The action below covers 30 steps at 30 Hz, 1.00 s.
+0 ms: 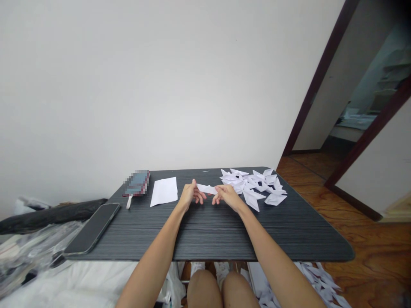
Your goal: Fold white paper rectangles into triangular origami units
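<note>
Between my two hands, a little above the dark table (218,235), is a small folded piece of white paper (206,188). My left hand (192,194) pinches its left end, thumb on top, with the other fingers loosely curled. Its right end is gripped by the thumb and forefinger of my right hand (226,196). To the left of my hands lies a flat stack of white paper sheets (164,191). Just to the right, several folded white paper pieces with pointed ends (252,196) sit in a loose heap.
A phone (93,229) lies at the table's left edge. Behind it are a blurred-out booklet (138,182) and a small white-handled item (129,202). More folded papers (316,278) are below the table at right. Plastic-wrapped bundles (41,244) crowd the left side; a wall stands behind.
</note>
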Each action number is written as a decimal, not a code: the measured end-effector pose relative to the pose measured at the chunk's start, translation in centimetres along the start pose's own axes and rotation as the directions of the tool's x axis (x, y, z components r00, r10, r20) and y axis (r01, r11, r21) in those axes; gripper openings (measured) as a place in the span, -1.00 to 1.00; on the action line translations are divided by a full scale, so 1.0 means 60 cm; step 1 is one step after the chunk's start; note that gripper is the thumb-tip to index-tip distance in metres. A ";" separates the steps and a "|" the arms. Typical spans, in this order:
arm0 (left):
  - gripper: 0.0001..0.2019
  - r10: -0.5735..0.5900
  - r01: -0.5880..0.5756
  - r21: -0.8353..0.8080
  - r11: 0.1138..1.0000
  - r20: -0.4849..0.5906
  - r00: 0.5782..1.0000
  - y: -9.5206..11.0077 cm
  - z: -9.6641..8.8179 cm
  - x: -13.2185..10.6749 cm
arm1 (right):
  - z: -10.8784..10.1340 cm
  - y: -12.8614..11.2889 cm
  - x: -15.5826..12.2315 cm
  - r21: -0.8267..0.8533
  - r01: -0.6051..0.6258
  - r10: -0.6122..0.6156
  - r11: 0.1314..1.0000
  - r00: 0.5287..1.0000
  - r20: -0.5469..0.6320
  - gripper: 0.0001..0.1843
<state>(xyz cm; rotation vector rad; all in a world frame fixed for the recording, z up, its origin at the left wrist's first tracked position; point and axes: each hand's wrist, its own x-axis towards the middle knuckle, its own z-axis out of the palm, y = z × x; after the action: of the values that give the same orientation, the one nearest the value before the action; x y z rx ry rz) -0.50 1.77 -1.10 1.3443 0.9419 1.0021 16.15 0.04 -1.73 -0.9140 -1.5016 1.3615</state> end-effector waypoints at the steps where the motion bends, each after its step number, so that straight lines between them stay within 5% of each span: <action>1: -0.47 0.023 -0.022 0.020 1.000 -0.039 0.999 0.001 -0.002 0.000 | -0.002 0.001 0.000 -0.035 0.018 -0.019 0.999 1.000 -0.006 -0.63; 9: -0.62 0.232 -0.223 0.087 0.971 -0.116 0.966 0.004 -0.005 0.001 | -0.010 0.009 0.006 -0.219 0.138 -0.148 0.966 0.988 -0.034 -0.60; 15: -0.62 0.251 -0.243 0.099 0.965 -0.083 0.964 -0.001 -0.001 0.003 | -0.005 0.010 0.005 -0.247 0.147 -0.152 0.958 0.988 -0.001 -0.58; 20: -0.59 0.250 -0.179 0.326 0.928 -0.192 0.949 -0.012 -0.013 0.009 | -0.009 0.021 0.012 -0.237 0.032 -0.067 0.971 0.988 -0.142 -0.50; 25: -0.67 0.436 0.102 0.824 0.557 -0.396 0.808 -0.008 -0.040 0.000 | -0.019 0.036 0.014 -0.446 -0.030 -0.139 0.895 0.929 -0.342 -0.56; 30: -0.45 0.349 0.461 0.832 0.308 -0.550 0.759 -0.003 -0.059 -0.013 | -0.023 0.028 0.002 -0.718 0.019 -0.470 0.696 0.768 -0.435 -0.61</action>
<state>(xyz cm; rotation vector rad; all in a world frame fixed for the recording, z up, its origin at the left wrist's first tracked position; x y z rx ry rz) -4.07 2.14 -1.39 1.9097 2.4637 0.8151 17.34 0.86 -3.39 -1.3583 -1.5358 0.1902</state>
